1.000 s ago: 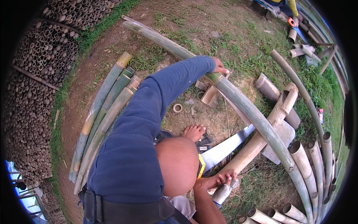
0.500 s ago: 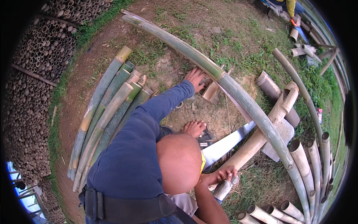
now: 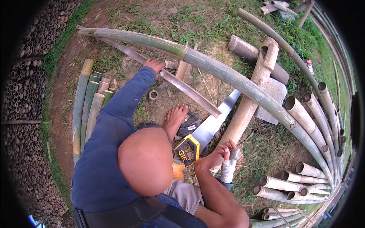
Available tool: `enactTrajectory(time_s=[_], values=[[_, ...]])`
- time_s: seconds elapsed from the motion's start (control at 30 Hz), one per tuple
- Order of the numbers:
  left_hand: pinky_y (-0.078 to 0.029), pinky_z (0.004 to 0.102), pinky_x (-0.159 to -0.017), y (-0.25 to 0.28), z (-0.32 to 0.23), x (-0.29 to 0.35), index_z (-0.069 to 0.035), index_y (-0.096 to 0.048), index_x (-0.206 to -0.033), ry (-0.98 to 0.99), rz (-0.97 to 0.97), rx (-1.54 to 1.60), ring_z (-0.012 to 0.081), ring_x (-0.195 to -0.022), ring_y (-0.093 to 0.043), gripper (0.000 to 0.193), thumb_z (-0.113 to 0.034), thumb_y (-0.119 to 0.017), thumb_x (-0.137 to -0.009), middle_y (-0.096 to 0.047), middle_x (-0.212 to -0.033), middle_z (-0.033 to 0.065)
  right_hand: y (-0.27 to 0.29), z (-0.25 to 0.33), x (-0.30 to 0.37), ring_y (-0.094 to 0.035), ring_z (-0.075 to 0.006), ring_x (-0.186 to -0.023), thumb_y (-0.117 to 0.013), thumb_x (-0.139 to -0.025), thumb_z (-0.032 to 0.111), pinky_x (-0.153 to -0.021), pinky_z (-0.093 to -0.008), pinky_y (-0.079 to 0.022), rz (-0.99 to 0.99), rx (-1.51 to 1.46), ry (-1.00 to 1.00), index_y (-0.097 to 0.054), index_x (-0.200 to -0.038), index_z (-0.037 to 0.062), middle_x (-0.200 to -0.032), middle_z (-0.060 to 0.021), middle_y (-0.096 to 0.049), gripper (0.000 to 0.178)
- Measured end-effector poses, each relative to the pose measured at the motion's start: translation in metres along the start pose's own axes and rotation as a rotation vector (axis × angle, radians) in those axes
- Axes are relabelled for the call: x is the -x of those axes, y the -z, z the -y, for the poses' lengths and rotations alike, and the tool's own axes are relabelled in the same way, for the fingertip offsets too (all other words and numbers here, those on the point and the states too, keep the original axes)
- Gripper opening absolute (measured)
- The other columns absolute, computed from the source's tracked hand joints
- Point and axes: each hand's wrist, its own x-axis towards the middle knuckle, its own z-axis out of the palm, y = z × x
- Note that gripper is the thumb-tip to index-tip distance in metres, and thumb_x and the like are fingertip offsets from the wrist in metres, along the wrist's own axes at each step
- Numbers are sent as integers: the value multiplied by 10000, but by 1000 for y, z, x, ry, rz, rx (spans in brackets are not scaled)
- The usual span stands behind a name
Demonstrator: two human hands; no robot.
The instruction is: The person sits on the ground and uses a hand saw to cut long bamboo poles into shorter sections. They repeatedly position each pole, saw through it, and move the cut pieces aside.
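Observation:
My left hand (image 3: 154, 65), in a navy sleeve, is closed over a long split bamboo strip (image 3: 192, 93) lying slantwise under the long green bamboo pole (image 3: 213, 62). Just beyond that hand stands a short split bamboo piece (image 3: 182, 70). My right hand (image 3: 228, 163), in a white glove with bare fingers showing, is curled beside a thick pale bamboo pole (image 3: 243, 114); what it holds, if anything, cannot be made out. Between my hands a handsaw (image 3: 216, 121) with a yellow and black handle lies with its tip at the pale pole, and no hand is on it.
Cut bamboo poles (image 3: 91, 102) lie at the left, before a tall bamboo stack (image 3: 23, 152). More bamboo tubes (image 3: 308, 121) fan out at the right. A grey slab (image 3: 272, 100) sits under the pale pole. My bare foot (image 3: 176, 116) is near the strip and a bamboo ring (image 3: 153, 95).
My left hand has gone from beside the short split piece to the bamboo strip, which now lies away from the green pole. The view has turned right; the other person is out of sight.

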Motion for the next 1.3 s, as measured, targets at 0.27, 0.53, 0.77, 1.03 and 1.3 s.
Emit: enactTrajectory(time_s=[0.27, 0.53, 0.77, 1.03, 1.3], values=[[-541, 515, -747, 75, -119, 31, -155, -512, -1082, -217, 78, 546, 423, -892, -689, 571, -383, -908, -740, -666, -963, 96, -66, 117, -27, -523, -441, -1373, -879, -800, 252, -1111, -555, -436, 350, 1253, 815, -509, -1552, 142, -1384, -189, -602, 846], [-562, 441, -764, 74, -128, 48, -175, -674, -947, -269, -183, 302, 259, -862, -697, 463, -543, -849, -727, -675, -812, 14, -16, 96, -60, -676, -377, -859, -849, -809, 240, -750, -492, -558, 382, 1329, 566, -562, -1533, 134, -973, -154, -610, 786], [-589, 427, -659, 113, -136, 53, -188, -667, -967, -316, -298, 385, 252, -772, -716, 446, -502, -867, -721, -655, -803, 12, 4, 164, -58, -692, -427, -815, -895, -762, 262, -678, -507, -569, 440, 1327, 558, -582, -1520, 233, -1012, -191, -594, 820], [-584, 421, -621, 171, -126, 0, -268, -741, -1140, -449, -325, 368, 256, -762, -717, 490, -436, -886, -704, -631, -900, -6, 13, 221, -90, -686, -370, -973, -940, -739, 125, -870, -423, -566, 525, 1091, 496, -603, -1494, 97, -1118, -178, -665, 827], [-609, 428, -731, 174, -154, -86, -290, -759, -1258, -500, -260, 475, 279, -820, -741, 564, -478, -902, -745, -705, -898, 15, 55, 222, -133, -618, -375, -1076, -846, -823, 268, -952, -520, -504, 38, 1531, 768, -581, -1506, 231, -1144, -133, -642, 733]])
